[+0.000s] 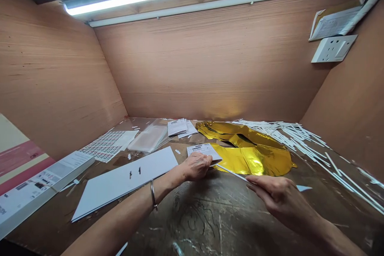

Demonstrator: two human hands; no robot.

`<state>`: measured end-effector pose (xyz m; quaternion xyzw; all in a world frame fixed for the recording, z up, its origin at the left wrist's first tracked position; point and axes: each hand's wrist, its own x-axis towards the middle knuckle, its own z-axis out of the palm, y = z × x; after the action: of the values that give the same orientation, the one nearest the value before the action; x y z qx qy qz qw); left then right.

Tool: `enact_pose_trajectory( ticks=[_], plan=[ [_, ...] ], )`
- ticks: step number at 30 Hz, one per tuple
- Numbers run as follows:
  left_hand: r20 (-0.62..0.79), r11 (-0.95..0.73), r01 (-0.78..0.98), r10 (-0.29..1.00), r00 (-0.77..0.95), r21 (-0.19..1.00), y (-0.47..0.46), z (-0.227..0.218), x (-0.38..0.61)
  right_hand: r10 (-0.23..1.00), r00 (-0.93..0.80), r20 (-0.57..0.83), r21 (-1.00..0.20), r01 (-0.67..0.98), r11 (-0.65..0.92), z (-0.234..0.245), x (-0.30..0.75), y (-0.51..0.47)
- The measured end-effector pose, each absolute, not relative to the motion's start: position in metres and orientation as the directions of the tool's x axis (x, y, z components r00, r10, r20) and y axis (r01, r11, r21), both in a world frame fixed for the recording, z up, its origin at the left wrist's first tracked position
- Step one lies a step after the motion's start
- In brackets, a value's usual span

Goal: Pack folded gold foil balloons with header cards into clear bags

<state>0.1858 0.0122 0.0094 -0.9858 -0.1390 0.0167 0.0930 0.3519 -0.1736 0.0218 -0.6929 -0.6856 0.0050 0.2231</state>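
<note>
My right hand (273, 194) is closed on a thin white straw (232, 172), pinching it near one end. The straw slants up to the left, and its far end meets the corner of a printed card (199, 149). At the card's front edge my left hand (196, 166) is closed, its fingertips gripping the card; whether they also pinch the straw is hidden. Just behind both hands lies a flat gold foil balloon (255, 160), with more gold foil balloons (234, 130) stacked behind it.
Many loose white straws (288, 132) spread along the right. On the left lie a white board (129, 180), a long printed carton (39, 186), a sticker sheet (109, 144) and clear plastic bags (149, 137). More printed cards (180, 127) lie at the back, before the wooden wall (207, 68).
</note>
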Motion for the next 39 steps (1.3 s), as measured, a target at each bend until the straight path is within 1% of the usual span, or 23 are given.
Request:
enact_pose_trajectory(
  ticks=[4, 7, 8, 9, 10, 12, 15, 17, 19, 20, 22, 25, 26, 28, 31, 33, 37, 39],
  plan=[
    [-0.004, -0.938, 0.265, 0.273, 0.962, -0.222, 0.007, 0.016, 0.190, 0.958, 0.090, 0.272, -0.191, 0.981, -0.037, 0.030, 0.344, -0.165],
    [-0.009, -0.939, 0.249, 0.259, 0.966, -0.237, 0.001, 0.016, 0.190, 0.965, 0.151, 0.216, -0.088, 0.987, -0.135, 0.036, 0.335, -0.155],
    [-0.008, -0.942, 0.242, 0.251, 0.968, -0.233, -0.002, 0.016, 0.190, 0.964, 0.177, 0.197, -0.069, 0.984, -0.167, 0.036, 0.332, -0.150],
    [-0.002, -0.944, 0.234, 0.241, 0.971, -0.232, -0.005, 0.015, 0.190, 0.961, 0.204, 0.186, -0.078, 0.978, -0.193, 0.035, 0.330, -0.145],
    [0.007, -0.947, 0.225, 0.230, 0.973, -0.231, -0.009, 0.014, 0.190, 0.956, 0.229, 0.184, -0.111, 0.971, -0.211, 0.033, 0.329, -0.139],
    [0.017, -0.951, 0.201, 0.203, 0.979, -0.235, -0.016, 0.011, 0.190, 0.946, 0.259, 0.193, -0.218, 0.952, -0.216, 0.025, 0.330, -0.125],
    [-0.020, -0.959, 0.137, 0.147, 0.989, -0.249, -0.026, 0.006, 0.186, 0.946, 0.264, 0.187, -0.358, 0.915, -0.185, 0.006, 0.335, -0.107],
    [-0.043, -0.962, 0.118, 0.132, 0.990, -0.245, -0.029, 0.004, 0.181, 0.963, 0.236, 0.132, -0.448, 0.881, -0.155, -0.009, 0.339, -0.101],
    [-0.042, -0.968, 0.130, 0.142, 0.989, -0.215, -0.030, 0.002, 0.176, 0.983, 0.178, 0.052, -0.558, 0.821, -0.119, -0.023, 0.339, -0.100],
    [-0.026, -0.971, 0.156, 0.163, 0.986, -0.183, -0.029, 0.000, 0.174, 0.990, 0.138, 0.012, -0.607, 0.788, -0.103, -0.029, 0.339, -0.101],
    [0.039, -0.964, 0.249, 0.246, 0.968, -0.095, -0.024, -0.005, 0.172, 0.997, 0.052, -0.049, -0.676, 0.733, -0.071, -0.037, 0.336, -0.104],
    [0.138, -0.902, 0.431, 0.431, 0.892, 0.037, -0.012, -0.022, 0.174, 0.996, -0.038, -0.075, -0.706, 0.707, -0.026, -0.041, 0.333, -0.109],
    [0.142, -0.881, 0.468, 0.472, 0.870, 0.063, -0.008, -0.030, 0.175, 0.997, -0.052, -0.063, -0.700, 0.714, -0.007, -0.041, 0.332, -0.110],
    [0.119, -0.860, 0.501, 0.509, 0.852, 0.093, -0.001, -0.045, 0.177, 0.997, -0.072, -0.007, -0.669, 0.742, 0.049, -0.038, 0.330, -0.112],
    [0.101, -0.863, 0.492, 0.503, 0.858, 0.112, 0.004, -0.060, 0.176, 0.991, -0.106, 0.083, -0.586, 0.799, 0.135, -0.033, 0.327, -0.117],
    [0.105, -0.865, 0.490, 0.500, 0.859, 0.112, 0.004, -0.063, 0.176, 0.986, -0.122, 0.116, -0.533, 0.830, 0.165, -0.034, 0.326, -0.120],
    [0.095, -0.858, 0.504, 0.512, 0.854, 0.096, 0.004, -0.063, 0.176, 0.977, -0.116, 0.179, -0.372, 0.911, 0.177, -0.042, 0.323, -0.122],
    [0.090, -0.858, 0.506, 0.513, 0.854, 0.087, 0.004, -0.062, 0.176, 0.977, -0.081, 0.198, -0.321, 0.936, 0.143, -0.044, 0.316, -0.125]
  ],
)
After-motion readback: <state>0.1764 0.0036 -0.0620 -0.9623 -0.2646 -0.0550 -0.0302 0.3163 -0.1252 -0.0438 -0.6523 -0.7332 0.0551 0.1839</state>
